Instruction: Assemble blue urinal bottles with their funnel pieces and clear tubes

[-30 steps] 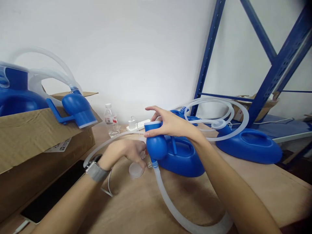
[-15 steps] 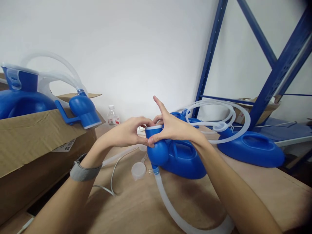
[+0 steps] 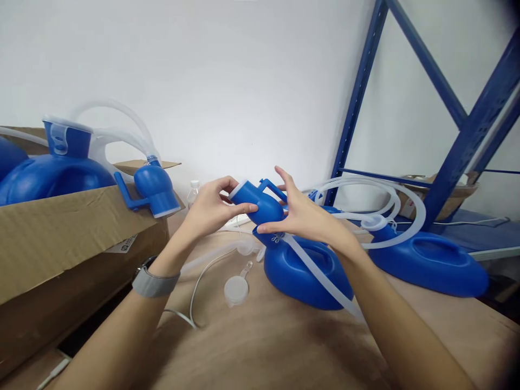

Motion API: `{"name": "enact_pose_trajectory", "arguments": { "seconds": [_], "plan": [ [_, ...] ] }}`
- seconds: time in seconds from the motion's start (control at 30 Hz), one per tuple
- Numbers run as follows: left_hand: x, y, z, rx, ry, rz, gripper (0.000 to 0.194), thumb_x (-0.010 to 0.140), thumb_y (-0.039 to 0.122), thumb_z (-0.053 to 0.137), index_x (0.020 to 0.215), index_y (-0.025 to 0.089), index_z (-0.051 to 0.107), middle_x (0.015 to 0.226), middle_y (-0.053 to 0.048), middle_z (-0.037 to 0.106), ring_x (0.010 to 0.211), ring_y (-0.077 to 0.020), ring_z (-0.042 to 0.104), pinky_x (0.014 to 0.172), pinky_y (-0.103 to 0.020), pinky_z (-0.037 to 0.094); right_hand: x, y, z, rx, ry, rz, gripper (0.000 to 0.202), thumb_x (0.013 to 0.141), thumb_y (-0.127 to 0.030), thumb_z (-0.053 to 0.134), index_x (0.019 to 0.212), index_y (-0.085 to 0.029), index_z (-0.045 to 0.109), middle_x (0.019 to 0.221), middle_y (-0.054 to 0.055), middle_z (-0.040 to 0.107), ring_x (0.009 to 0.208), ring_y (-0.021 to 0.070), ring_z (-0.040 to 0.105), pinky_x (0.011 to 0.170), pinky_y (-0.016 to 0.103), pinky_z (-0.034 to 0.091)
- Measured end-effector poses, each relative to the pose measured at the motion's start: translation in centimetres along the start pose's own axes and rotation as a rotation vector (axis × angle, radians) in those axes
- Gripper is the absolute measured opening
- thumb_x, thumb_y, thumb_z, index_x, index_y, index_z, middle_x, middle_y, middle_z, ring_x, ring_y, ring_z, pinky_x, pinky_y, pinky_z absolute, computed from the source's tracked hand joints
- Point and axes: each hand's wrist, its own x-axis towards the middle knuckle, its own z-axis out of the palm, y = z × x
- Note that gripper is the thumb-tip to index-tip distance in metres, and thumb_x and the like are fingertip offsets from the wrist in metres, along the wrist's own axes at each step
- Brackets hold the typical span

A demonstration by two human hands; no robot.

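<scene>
Both hands hold a blue cup-like part [image 3: 260, 205] with a handle, tilted with its white-rimmed mouth to the upper left. My left hand [image 3: 213, 208] grips the mouth end between thumb and fingers. At the rounded end, my right hand [image 3: 300, 211] supports it, thumb below and fingers raised behind the handle. A translucent hose [image 3: 320, 273] runs from near my right thumb down to the right. Behind and below, a blue jug [image 3: 306, 276] lies on the table [image 3: 260, 352]. A clear round cap [image 3: 236, 290] lies left of the jug.
On the left, an open cardboard box [image 3: 73, 238] holds blue jugs, with another cup part [image 3: 156, 187] hanging over its edge. To the right are a second blue jug [image 3: 430, 262], a coiled hose [image 3: 418, 206] and a blue metal rack [image 3: 361, 86]. A bottle [image 3: 193, 192] stands near the wall.
The blue part has turned from upright to tilted, its mouth swinging left and its handle now showing on top. The hose end has swung up and right. The view has shifted slightly left.
</scene>
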Motion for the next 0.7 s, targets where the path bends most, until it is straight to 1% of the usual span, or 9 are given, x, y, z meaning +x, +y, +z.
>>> {"name": "enact_pose_trajectory", "arguments": {
  "seconds": [0.07,0.13,0.2,0.23,0.33,0.43,0.57,0.63,0.7],
  "plan": [
    [-0.2,0.1,0.9,0.055,0.064,-0.021,0.04,0.068,0.047,0.09,0.08,0.018,0.065,0.079,0.0,0.067,0.076,-0.0182,0.062,0.073,-0.033,0.05,0.2,0.0,1.2,-0.2,0.122,-0.067,0.122,0.067,-0.055,0.091,0.164,-0.031,0.02,0.159,0.019,0.04,0.14,0.0441,0.05,0.102,0.065,0.053],
    [-0.4,0.0,1.8,0.073,0.114,-0.076,0.039,0.069,0.047,0.088,0.08,0.018,0.065,0.077,0.0,0.068,0.073,-0.0176,0.062,0.069,-0.032,0.047,0.3,-0.2,2.3,-0.381,0.207,-0.106,0.099,0.07,-0.05,0.09,0.153,-0.025,0.04,0.158,0.02,0.038,0.139,0.0443,0.05,0.101,0.062,0.054],
    [-0.6,-0.5,2.6,0.049,0.133,-0.151,0.04,0.069,0.049,0.088,0.079,0.018,0.065,0.076,0.0,0.068,0.071,-0.0172,0.061,0.066,-0.031,0.045,0.3,-0.3,3.3,-0.546,0.257,-0.126,0.078,0.074,-0.045,0.089,0.139,-0.019,0.054,0.15,0.022,0.045,0.135,0.0435,0.051,0.101,0.058,0.054],
    [-0.6,-0.8,2.9,0.016,0.133,-0.189,0.041,0.069,0.05,0.088,0.079,0.017,0.065,0.075,0.0,0.068,0.071,-0.0169,0.061,0.066,-0.031,0.044,0.2,-0.4,3.7,-0.612,0.266,-0.123,0.072,0.075,-0.044,0.088,0.135,-0.018,0.058,0.144,0.022,0.05,0.132,0.0429,0.053,0.099,0.056,0.055],
    [-0.6,-2.0,3.8,-0.125,0.128,-0.278,0.046,0.066,0.053,0.089,0.081,0.016,0.065,0.073,0.0,0.067,0.07,-0.0162,0.06,0.065,-0.03,0.044,0.3,-0.4,5.0,-0.688,0.222,-0.06,0.062,0.083,-0.041,0.081,0.135,-0.017,0.058,0.127,0.018,0.064,0.117,0.0384,0.063,0.086,0.048,0.058],
    [-0.5,-2.9,4.0,-0.207,0.074,-0.34,0.047,0.065,0.054,0.088,0.083,0.015,0.067,0.076,-0.002,0.067,0.074,-0.0173,0.062,0.068,-0.031,0.047,0.7,0.4,5.5,-0.677,0.176,-0.007,0.046,0.088,-0.032,0.07,0.131,-0.018,0.06,0.121,0.014,0.071,0.106,0.0346,0.069,0.075,0.041,0.056],
    [-0.2,-2.8,3.0,-0.289,0.028,-0.419,0.044,0.077,0.058,0.077,0.084,0.015,0.072,0.088,-0.007,0.07,0.087,-0.0204,0.064,0.08,-0.035,0.052,1.2,1.7,5.1,-0.642,0.138,-0.096,0.051,0.086,-0.028,0.068,0.135,-0.017,0.06,0.128,0.013,0.071,0.11,0.0334,0.069,0.077,0.039,0.053],
    [0.0,-2.5,2.4,-0.311,0.031,-0.462,0.039,0.075,0.053,0.079,0.082,0.015,0.073,0.087,-0.006,0.07,0.088,-0.0205,0.063,0.083,-0.036,0.052,1.3,2.0,4.7,-0.624,0.132,-0.136,0.054,0.086,-0.028,0.069,0.138,-0.018,0.059,0.132,0.012,0.071,0.113,0.033,0.068,0.08,0.039,0.054],
    [0.1,-2.3,1.8,-0.352,-0.003,-0.53,0.037,0.069,0.049,0.085,0.076,0.016,0.071,0.079,-0.004,0.067,0.084,-0.0197,0.061,0.082,-0.037,0.051,1.4,2.1,4.6,-0.615,0.136,-0.171,0.055,0.087,-0.027,0.069,0.14,-0.018,0.059,0.135,0.012,0.07,0.117,0.0329,0.068,0.083,0.04,0.054]
  ]
}}
